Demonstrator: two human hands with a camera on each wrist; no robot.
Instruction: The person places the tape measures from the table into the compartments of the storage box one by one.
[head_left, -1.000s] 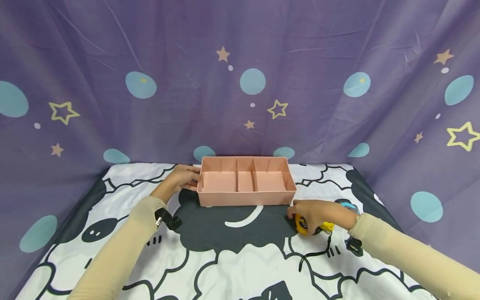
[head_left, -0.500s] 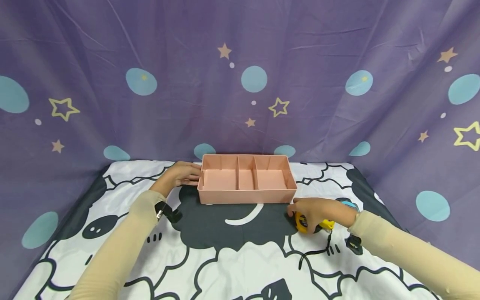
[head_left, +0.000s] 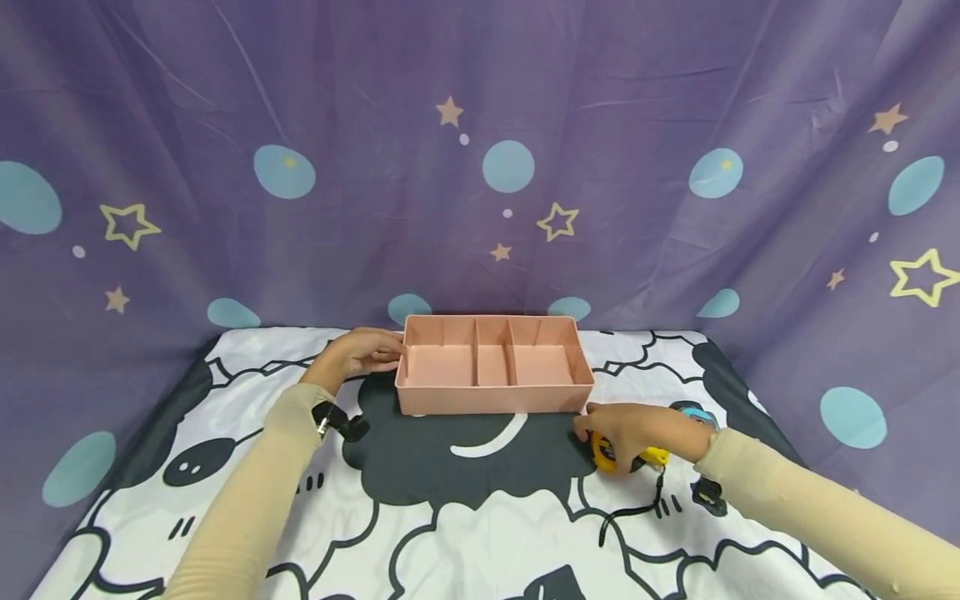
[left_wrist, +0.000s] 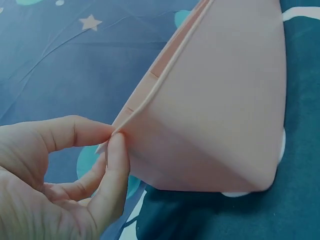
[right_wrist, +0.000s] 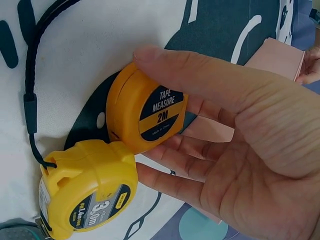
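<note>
Head view puts the pink box [head_left: 495, 401] between your left hand [head_left: 363, 350] and right hand [head_left: 632, 432], with a blue item [head_left: 699, 414] near your right wrist. Left wrist view shows your left thumb and forefinger pinching the box's rim. Right wrist view shows your right thumb and fingers gripping an orange tape measure [right_wrist: 145, 110]; a yellow tape measure [right_wrist: 92, 185], attached to a black cord [right_wrist: 31, 85], touches it beside your fingers.

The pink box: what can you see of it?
The box is pink, plastic-looking, long and open-topped. Two dividers split it into three compartments, the middle one narrowest. It stands upright on the patterned cloth, long side to the front, near the curtain. The left hand pinches its rim at the left end.
</note>
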